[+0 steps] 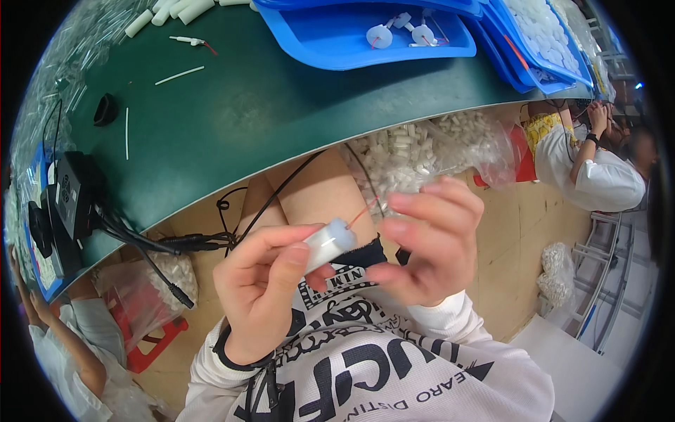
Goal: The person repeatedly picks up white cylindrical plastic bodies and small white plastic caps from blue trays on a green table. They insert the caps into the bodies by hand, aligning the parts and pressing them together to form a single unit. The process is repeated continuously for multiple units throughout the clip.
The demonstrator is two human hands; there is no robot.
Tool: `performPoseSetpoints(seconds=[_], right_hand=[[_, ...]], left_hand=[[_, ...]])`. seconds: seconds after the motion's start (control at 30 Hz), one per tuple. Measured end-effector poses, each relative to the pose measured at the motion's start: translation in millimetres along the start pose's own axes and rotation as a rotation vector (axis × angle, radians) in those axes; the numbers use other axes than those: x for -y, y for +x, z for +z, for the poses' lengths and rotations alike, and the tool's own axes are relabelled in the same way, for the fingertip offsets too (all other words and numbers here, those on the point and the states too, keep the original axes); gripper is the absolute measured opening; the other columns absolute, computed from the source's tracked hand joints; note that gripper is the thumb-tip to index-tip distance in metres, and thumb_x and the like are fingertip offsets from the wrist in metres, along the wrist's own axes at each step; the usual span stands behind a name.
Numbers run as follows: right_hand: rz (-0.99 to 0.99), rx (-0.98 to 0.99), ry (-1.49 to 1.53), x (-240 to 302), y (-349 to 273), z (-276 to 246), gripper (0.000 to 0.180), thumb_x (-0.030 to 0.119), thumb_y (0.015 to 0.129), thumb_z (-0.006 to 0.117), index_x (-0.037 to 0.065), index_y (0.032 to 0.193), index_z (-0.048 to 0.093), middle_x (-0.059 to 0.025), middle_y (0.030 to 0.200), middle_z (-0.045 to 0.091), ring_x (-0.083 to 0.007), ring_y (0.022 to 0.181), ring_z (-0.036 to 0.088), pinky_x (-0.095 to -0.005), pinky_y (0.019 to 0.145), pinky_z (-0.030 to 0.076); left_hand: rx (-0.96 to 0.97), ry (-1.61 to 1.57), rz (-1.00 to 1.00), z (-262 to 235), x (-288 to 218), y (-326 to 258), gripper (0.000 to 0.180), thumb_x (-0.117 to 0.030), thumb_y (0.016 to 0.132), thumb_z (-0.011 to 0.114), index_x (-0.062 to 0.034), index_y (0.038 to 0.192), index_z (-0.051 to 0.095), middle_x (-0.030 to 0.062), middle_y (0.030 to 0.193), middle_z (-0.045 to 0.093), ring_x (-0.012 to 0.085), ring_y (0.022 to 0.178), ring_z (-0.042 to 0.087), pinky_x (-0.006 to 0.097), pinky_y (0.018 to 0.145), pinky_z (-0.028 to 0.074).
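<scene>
In my left hand (260, 281) I grip a short white cylinder (325, 249) between thumb and fingers, tilted with its pale bluish end up and to the right. A thin red string (362, 213) comes out of that end toward my right hand (432, 243). The right hand is held just beside it, slightly blurred, with fingers apart and curved. Whether its fingertips touch the string I cannot tell. Both hands are above my lap, in front of the table edge.
The green table (232, 112) carries a blue tray (337, 53) with white discs on red strings, white tubes (193, 10), thin white sticks (179, 75) and a black box with cables (74, 186). Bags of white pieces (415, 148) lie below. Co-workers sit right (590, 162) and left (77, 352).
</scene>
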State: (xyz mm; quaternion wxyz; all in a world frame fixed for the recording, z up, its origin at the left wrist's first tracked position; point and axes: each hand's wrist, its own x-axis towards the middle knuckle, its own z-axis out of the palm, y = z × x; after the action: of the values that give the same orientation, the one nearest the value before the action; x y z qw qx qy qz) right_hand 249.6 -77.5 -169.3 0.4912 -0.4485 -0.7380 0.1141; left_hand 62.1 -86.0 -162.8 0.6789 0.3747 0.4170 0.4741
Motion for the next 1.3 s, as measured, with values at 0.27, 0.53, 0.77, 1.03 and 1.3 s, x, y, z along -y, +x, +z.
performPoseSetpoints(seconds=[0.27, 0.53, 0.77, 1.03, 1.3], right_hand=[[-0.068, 0.120, -0.209, 2.4, 14.4, -0.6, 0.029, 0.042, 0.073, 0.065, 0.019, 0.090, 0.071, 0.0058, 0.094, 0.068, -0.0295, 0.118, 0.045, -0.0479, 0.109, 0.012], [-0.210, 0.181, -0.398, 6.3, 9.6, -0.5, 0.027, 0.038, 0.075, 0.064, 0.016, 0.089, 0.071, 0.0051, 0.097, 0.068, -0.0318, 0.120, 0.044, -0.0532, 0.109, 0.008], [0.004, 0.149, -0.103, 11.2, 5.9, 16.2, 0.035, 0.029, 0.072, 0.070, 0.011, 0.102, 0.066, -0.0036, 0.110, 0.063, -0.0321, 0.118, 0.049, -0.0510, 0.108, 0.012], [0.438, -0.022, 0.928, 2.7, -8.7, 24.7, 0.054, 0.007, 0.071, 0.073, -0.009, 0.117, 0.051, -0.0185, 0.112, 0.058, -0.0217, 0.104, 0.054, -0.0325, 0.088, 0.042], [0.309, 0.050, 0.595, 4.5, -6.1, 19.4, 0.037, -0.002, 0.069, 0.071, -0.004, 0.105, 0.063, -0.0152, 0.095, 0.066, -0.0197, 0.077, 0.065, -0.0253, 0.064, 0.051]], left_hand=[[0.099, 0.100, 0.069, 6.5, -3.9, -5.5, 0.027, 0.003, 0.086, 0.054, 0.0090, 0.112, 0.054, 0.0129, 0.091, 0.063, 0.0118, 0.071, 0.061, 0.021, 0.060, 0.050], [0.032, 0.180, 0.045, 7.8, 0.6, -10.2, 0.029, 0.004, 0.086, 0.053, 0.0100, 0.115, 0.053, 0.0137, 0.094, 0.063, 0.0104, 0.071, 0.060, 0.020, 0.057, 0.049], [-0.131, 0.155, 0.232, 16.3, 11.3, -8.2, 0.030, 0.005, 0.084, 0.056, 0.0104, 0.114, 0.053, 0.0157, 0.100, 0.061, 0.0146, 0.076, 0.060, 0.022, 0.062, 0.049], [-0.181, 0.637, 0.671, 7.2, 17.4, 4.3, 0.036, 0.010, 0.066, 0.071, -0.0006, 0.100, 0.065, 0.0150, 0.094, 0.062, 0.0206, 0.075, 0.060, 0.026, 0.063, 0.049], [-0.092, 0.615, 0.621, 7.2, 7.4, -0.5, 0.033, 0.011, 0.063, 0.070, -0.0009, 0.094, 0.068, 0.0149, 0.095, 0.061, 0.0215, 0.078, 0.061, 0.026, 0.064, 0.050]])
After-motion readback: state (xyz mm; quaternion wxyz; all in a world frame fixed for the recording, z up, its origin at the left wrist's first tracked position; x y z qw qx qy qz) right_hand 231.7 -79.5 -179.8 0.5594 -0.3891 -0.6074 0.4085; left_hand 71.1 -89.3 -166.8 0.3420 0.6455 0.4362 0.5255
